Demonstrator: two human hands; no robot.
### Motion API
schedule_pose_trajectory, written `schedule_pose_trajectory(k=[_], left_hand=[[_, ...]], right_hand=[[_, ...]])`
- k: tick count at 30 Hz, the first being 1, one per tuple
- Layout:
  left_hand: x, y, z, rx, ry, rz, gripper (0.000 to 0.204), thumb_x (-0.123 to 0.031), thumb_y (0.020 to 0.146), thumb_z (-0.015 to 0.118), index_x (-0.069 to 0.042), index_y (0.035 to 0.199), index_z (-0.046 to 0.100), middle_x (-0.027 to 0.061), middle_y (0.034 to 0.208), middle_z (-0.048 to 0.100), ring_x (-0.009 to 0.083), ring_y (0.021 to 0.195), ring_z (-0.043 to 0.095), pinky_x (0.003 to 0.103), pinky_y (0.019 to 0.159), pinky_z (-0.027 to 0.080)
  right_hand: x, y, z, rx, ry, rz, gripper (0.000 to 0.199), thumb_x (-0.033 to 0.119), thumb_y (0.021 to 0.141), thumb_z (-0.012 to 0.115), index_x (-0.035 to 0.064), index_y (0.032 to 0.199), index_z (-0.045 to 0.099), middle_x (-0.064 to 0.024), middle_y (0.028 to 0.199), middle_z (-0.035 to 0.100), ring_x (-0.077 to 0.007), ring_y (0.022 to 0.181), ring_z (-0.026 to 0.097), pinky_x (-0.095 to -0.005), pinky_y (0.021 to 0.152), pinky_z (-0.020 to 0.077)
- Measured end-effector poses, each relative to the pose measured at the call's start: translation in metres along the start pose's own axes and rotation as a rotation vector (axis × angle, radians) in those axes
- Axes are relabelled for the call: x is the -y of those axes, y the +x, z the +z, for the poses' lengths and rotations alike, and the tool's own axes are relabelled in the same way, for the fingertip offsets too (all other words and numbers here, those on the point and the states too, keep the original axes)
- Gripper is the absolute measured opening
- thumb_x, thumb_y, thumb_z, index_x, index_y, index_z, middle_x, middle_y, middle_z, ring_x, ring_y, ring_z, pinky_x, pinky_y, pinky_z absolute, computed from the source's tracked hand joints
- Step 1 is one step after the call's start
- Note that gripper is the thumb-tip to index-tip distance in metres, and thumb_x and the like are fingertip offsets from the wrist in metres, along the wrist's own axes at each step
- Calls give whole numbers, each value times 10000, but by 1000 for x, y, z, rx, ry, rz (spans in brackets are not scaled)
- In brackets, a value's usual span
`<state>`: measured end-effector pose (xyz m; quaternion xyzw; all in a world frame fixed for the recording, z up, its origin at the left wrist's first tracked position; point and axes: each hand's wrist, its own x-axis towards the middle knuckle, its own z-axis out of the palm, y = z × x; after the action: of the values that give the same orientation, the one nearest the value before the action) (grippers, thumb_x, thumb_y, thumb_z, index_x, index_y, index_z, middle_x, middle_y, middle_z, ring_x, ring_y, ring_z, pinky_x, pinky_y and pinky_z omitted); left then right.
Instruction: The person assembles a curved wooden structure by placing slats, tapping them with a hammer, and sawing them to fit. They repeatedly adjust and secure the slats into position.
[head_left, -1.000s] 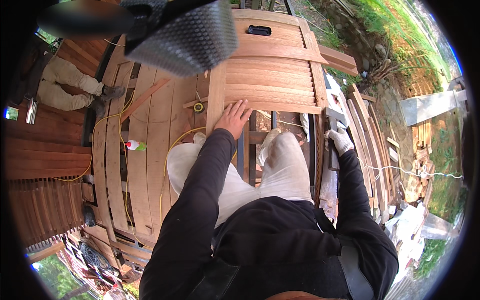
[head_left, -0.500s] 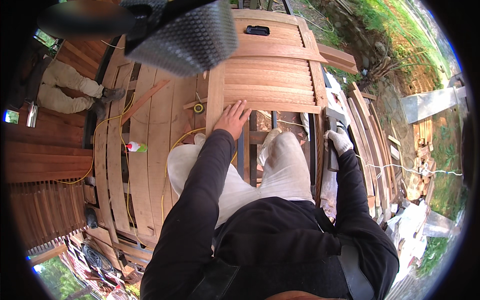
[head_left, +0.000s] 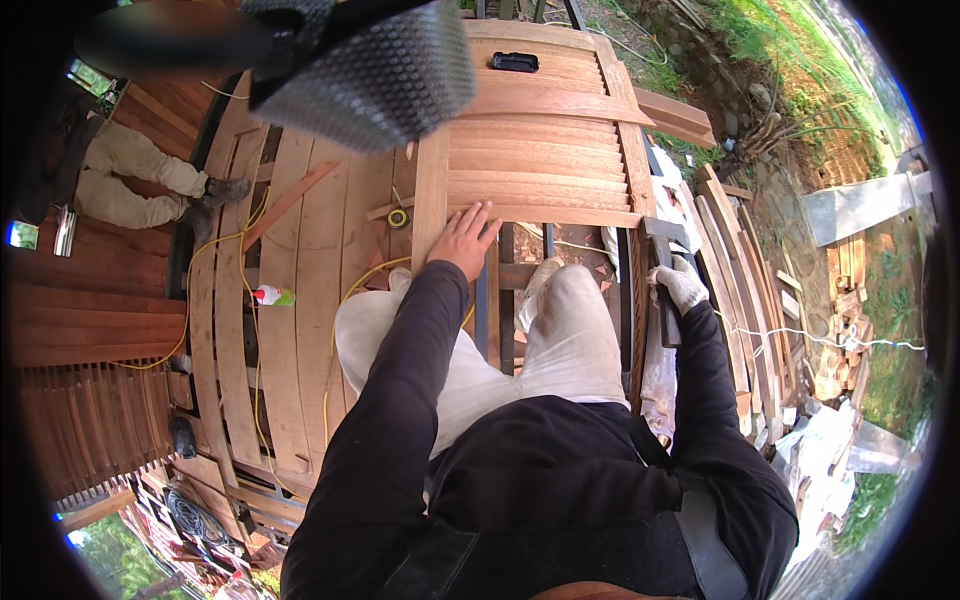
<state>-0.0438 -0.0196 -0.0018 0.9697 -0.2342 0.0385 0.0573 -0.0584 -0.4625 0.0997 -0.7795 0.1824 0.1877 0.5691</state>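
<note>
While the left hand [head_left: 463,240] lies flat near the centre of the frame, its grip spread with the fingers splayed, it rests on the lower end of a long upright plank [head_left: 431,190] where that plank meets the slatted wooden panel [head_left: 545,130] filling the upper middle of the picture. The plank runs up from under the palm toward the top of the frame; it is pale reddish-brown, smooth and straight-edged. At centre right, the right hand [head_left: 678,285], in a light work glove, has its grip closed around the dark handle of a hammer [head_left: 663,270], whose head points up toward the panel's right edge. Just left of the plank, a small round yellow tape measure [head_left: 398,217] lies on the deck boards [head_left: 300,290]. Further left, at mid-height, a small white bottle with a red and green end [head_left: 271,295] lies on its side near a yellow cable [head_left: 225,260]. A dark flat rectangular object [head_left: 515,62] sits on the panel at the top.
</note>
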Motion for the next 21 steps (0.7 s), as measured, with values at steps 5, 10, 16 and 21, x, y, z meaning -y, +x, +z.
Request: schedule_pose_trajectory(k=[5, 10, 16, 21], left_hand=[[2, 0, 2, 22, -8, -9, 787, -153, 870, 753, -161, 1592, 440, 138, 1725, 261, 329, 1583, 281, 495, 1280, 308], [2, 0, -3, 31, -22, -8, 795, -159, 865, 765, -161, 1591, 439, 135, 1725, 261, 330, 1586, 273, 494, 1278, 311], [-1, 1, -7, 24, -24, -13, 737, -151, 881, 728, -184, 1575, 479, 119, 1714, 303, 305, 1579, 292, 495, 1266, 330], [-1, -2, -12, 26, -26, -86, 819, -264, 862, 751, -134, 1600, 421, 117, 1714, 302, 300, 1591, 263, 540, 1276, 290]], right_hand=[[5, -3, 1, 19, -47, 14, 192, 31, 864, 693, 14, 1001, 560, -104, 707, 628, -210, 510, 620, -358, 469, 519], [9, -5, 5, 26, -22, -6, 332, -7, 843, 684, -25, 1154, 571, -105, 725, 646, -205, 528, 621, -344, 484, 514], [2, -6, -1, -1, -30, 16, 394, 12, 825, 705, -17, 1194, 571, -91, 742, 649, -190, 544, 626, -334, 504, 524], [13, -6, 9, -126, -97, -94, 456, 74, 803, 741, -30, 1217, 580, -102, 776, 664, -180, 579, 646, -334, 538, 542]])
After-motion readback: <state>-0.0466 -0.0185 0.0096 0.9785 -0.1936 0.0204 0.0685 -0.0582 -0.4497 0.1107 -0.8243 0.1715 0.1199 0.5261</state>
